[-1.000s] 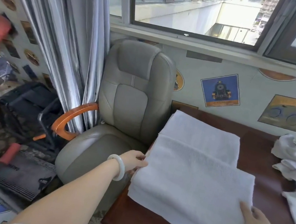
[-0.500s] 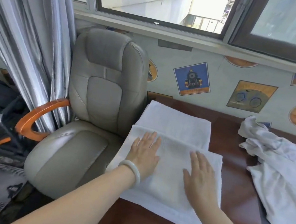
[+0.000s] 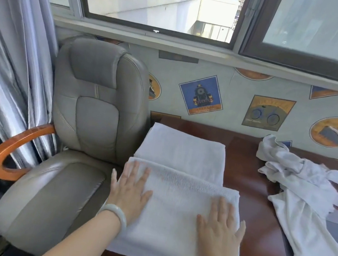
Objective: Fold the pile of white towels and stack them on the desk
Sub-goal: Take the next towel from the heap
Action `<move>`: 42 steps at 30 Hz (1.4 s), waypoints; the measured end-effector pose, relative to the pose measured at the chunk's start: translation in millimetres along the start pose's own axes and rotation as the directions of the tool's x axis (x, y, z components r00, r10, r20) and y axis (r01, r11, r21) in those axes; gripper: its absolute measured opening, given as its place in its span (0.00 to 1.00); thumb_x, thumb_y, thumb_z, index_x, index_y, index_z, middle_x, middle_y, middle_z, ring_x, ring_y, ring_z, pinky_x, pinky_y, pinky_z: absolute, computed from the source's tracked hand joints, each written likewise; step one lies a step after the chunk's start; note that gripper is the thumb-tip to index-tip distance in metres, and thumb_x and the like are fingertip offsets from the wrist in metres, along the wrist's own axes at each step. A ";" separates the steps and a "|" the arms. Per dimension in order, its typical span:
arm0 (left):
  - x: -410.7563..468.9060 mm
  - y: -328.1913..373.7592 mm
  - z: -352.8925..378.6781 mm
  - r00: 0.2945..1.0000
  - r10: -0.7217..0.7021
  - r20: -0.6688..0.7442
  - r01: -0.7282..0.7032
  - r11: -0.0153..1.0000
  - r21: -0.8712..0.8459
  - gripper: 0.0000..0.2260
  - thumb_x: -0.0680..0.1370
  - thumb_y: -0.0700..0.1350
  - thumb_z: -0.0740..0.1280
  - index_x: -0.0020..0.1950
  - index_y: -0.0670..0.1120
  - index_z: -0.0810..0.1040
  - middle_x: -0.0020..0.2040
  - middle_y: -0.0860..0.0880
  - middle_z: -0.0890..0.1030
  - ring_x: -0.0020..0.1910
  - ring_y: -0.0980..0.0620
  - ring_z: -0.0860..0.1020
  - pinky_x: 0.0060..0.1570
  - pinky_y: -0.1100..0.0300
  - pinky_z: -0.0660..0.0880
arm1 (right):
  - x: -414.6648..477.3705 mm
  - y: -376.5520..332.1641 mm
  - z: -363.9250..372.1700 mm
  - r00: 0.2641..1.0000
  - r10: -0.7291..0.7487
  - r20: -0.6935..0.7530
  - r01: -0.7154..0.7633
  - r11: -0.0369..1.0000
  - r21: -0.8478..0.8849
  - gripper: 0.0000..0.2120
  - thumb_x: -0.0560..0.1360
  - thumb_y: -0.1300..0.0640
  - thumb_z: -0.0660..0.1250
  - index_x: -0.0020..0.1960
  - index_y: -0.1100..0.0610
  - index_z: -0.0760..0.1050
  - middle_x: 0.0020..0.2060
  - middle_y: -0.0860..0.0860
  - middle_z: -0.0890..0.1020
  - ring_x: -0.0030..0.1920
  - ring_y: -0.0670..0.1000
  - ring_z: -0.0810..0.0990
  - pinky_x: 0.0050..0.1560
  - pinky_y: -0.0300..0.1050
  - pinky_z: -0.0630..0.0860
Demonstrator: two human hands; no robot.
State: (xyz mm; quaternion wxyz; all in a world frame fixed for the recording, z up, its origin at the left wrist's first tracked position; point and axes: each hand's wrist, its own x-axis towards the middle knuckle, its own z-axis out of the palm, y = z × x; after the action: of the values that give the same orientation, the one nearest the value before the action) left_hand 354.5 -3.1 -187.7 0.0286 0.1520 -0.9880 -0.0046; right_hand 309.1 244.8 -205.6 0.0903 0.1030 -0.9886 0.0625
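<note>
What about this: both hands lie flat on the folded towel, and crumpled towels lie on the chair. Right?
No. The head view shows the crumpled towels on the desk, not the chair. Left hand and right hand lie flat on the folded towel.

Under left hand (image 3: 130, 190) and right hand (image 3: 219, 229), folded towel (image 3: 175, 212) on desk (image 3: 259, 218); beyond, second towel (image 3: 182, 149); rightward, crumpled pile (image 3: 300, 184); leftward, chair (image 3: 91, 116).
</note>
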 end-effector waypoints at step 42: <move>2.8 237.5 -51.4 0.910 0.347 0.228 -0.304 0.931 -0.205 0.28 0.84 0.56 0.50 0.80 0.56 0.39 0.81 0.50 0.43 0.80 0.49 0.45 0.77 0.50 0.50 | 37.9 168.3 -88.6 0.949 -0.029 0.315 -0.088 0.932 0.352 0.32 0.83 0.43 0.55 0.81 0.50 0.47 0.80 0.50 0.49 0.80 0.51 0.46 0.78 0.51 0.49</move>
State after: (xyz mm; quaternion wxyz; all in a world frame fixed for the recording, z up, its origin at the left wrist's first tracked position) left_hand 283.5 222.5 -132.1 -0.0885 -0.0199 -0.9907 -0.1013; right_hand 251.1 413.5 -129.6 -0.0899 0.1115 -0.9632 0.2273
